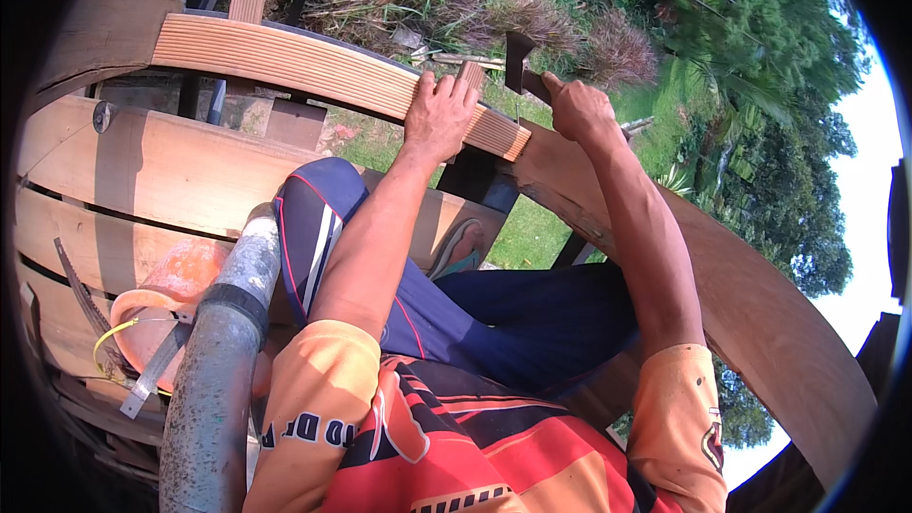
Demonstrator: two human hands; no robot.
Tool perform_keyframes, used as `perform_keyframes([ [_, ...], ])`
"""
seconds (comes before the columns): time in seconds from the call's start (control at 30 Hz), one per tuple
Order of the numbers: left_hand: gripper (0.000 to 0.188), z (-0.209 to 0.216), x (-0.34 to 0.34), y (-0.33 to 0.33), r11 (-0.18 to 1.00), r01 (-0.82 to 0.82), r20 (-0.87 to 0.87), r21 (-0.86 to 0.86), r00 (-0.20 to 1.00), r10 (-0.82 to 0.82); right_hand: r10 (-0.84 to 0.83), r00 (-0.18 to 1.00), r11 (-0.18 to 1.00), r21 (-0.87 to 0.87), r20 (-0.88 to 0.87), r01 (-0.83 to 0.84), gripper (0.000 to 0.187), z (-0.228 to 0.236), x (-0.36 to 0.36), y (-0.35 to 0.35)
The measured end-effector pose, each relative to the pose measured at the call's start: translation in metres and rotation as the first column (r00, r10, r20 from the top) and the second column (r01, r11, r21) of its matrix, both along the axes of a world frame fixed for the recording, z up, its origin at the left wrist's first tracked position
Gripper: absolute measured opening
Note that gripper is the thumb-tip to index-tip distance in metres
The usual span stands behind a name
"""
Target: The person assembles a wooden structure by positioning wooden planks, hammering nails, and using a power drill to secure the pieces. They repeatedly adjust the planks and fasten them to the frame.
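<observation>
My left hand (440,119) is closed over a grooved reddish-brown wooden board (285,59), its fingers bent near the far edge. A short grooved wood piece (472,74) sticks out beside those fingers. My right hand (581,109) grips the handle of a hatchet (520,52), whose dark flared head is raised just beyond the board's right end, blunt end downward. Under the head, a thin nail-like piece (518,121) stands near the board's end. Right of that end runs a wide curved wooden beam (684,237).
A grey metal pole (218,351) rises at the lower left. Near it are an orange hard hat (157,309), a handsaw (81,285) and a metal tape-like strip (157,370) on wooden planks (171,166). Gaps between timbers show grass (537,233) below.
</observation>
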State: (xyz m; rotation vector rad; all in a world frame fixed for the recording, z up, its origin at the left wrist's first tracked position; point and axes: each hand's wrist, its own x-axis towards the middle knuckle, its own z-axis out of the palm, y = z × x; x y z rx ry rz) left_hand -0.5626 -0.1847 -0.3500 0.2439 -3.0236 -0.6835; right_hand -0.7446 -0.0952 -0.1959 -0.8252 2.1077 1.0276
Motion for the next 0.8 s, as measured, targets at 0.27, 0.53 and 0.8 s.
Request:
perform_keyframes([
  [0.27,0.054,0.006,0.000,-0.006,0.999,0.037,0.036,-0.002,0.999,-0.037,-0.049,0.999,0.998,-0.038,-0.017,0.048,0.068,0.008,-0.018,-0.001],
  [0.53,0.039,0.002,-0.001,-0.002,1.000,0.020,0.012,-0.021,1.000,-0.020,0.074,0.991,0.991,0.105,0.109,-0.085,0.057,0.003,-0.018,-0.014],
  [0.8,0.024,-0.002,-0.002,0.000,0.997,0.003,-0.012,-0.073,1.000,-0.004,-0.019,0.999,0.992,-0.124,-0.035,0.015,0.046,-0.003,-0.021,-0.022],
])
